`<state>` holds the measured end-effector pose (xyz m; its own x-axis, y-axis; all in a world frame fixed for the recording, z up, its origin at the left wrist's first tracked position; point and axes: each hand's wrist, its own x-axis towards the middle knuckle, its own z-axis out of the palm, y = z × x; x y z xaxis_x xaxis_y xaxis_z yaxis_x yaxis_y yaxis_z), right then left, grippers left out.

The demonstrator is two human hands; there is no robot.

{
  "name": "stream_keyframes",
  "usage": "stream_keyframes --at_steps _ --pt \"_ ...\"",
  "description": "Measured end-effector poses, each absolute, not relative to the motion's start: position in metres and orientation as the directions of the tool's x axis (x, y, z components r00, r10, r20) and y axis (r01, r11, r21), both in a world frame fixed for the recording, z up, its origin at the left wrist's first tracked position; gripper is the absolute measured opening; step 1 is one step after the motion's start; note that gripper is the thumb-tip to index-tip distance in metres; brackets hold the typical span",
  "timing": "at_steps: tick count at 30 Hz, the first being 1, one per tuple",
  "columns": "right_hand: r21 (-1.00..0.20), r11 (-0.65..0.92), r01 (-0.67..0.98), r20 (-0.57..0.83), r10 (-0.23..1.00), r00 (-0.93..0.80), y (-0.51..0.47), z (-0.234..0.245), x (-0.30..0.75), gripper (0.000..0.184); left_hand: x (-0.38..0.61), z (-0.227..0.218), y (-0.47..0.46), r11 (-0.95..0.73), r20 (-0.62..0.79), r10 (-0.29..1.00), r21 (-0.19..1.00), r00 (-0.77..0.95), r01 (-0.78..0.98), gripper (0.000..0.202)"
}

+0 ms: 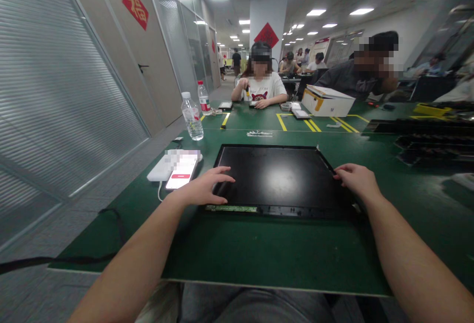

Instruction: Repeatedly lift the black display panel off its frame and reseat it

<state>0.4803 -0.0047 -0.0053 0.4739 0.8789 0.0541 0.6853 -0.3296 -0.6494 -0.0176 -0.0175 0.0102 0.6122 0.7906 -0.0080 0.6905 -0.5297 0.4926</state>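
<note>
A flat black display panel (pixel 274 175) lies face up on the green table in front of me. A green circuit board strip (pixel 231 209) runs along the left part of its near edge. My left hand (pixel 207 185) is over the panel's left edge, thumb and fingers spread apart. At the right edge, my right hand (pixel 357 180) has its thumb and fingers pinched together on the panel's rim. What lies exactly between those fingertips is partly hidden. A small pale tab (pixel 317 148) sticks up at the far right corner.
Left of the panel lie a lit phone (pixel 182 172) and a white power bank (pixel 159 167) with a cable. A water bottle (pixel 193 118) stands behind them. Dark strips (pixel 425 145) are stacked at right. A white box (pixel 328 100) and co-workers (pixel 261 78) are across the table.
</note>
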Motion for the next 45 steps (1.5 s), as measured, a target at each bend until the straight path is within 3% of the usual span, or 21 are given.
stream_keyframes --at_steps 4,9,14,20,33,40,45 --pt "-0.646 -0.334 0.687 0.050 0.879 0.474 -0.004 -0.005 0.480 0.018 -0.017 0.005 -0.012 -0.465 0.022 0.865 0.409 0.501 0.785 0.067" --pt "-0.658 -0.330 0.677 0.045 0.880 0.473 -0.004 -0.006 0.481 0.017 -0.019 -0.005 -0.003 -0.374 0.103 0.927 0.288 0.360 0.881 0.058" --pt "-0.649 -0.333 0.684 0.043 0.882 0.470 -0.005 -0.003 0.479 0.018 -0.018 -0.011 0.003 -0.388 0.121 0.922 0.282 0.368 0.878 0.047" --pt "-0.656 -0.344 0.671 0.028 0.878 0.478 -0.007 0.000 0.476 0.016 -0.013 -0.012 0.002 -0.381 0.125 0.924 0.263 0.361 0.886 0.048" --pt "-0.636 -0.332 0.696 0.046 0.885 0.464 -0.004 -0.005 0.481 0.018 -0.010 -0.007 0.001 -0.276 0.124 0.961 0.406 0.247 0.871 0.065" --pt "-0.638 -0.317 0.702 0.056 0.890 0.453 -0.002 -0.010 0.484 0.021 -0.012 -0.008 0.001 -0.232 0.133 0.973 0.523 0.190 0.820 0.058" --pt "-0.632 -0.330 0.701 0.035 0.892 0.451 -0.002 -0.008 0.484 0.020 -0.013 -0.009 0.003 -0.235 0.131 0.972 0.512 0.195 0.826 0.054"
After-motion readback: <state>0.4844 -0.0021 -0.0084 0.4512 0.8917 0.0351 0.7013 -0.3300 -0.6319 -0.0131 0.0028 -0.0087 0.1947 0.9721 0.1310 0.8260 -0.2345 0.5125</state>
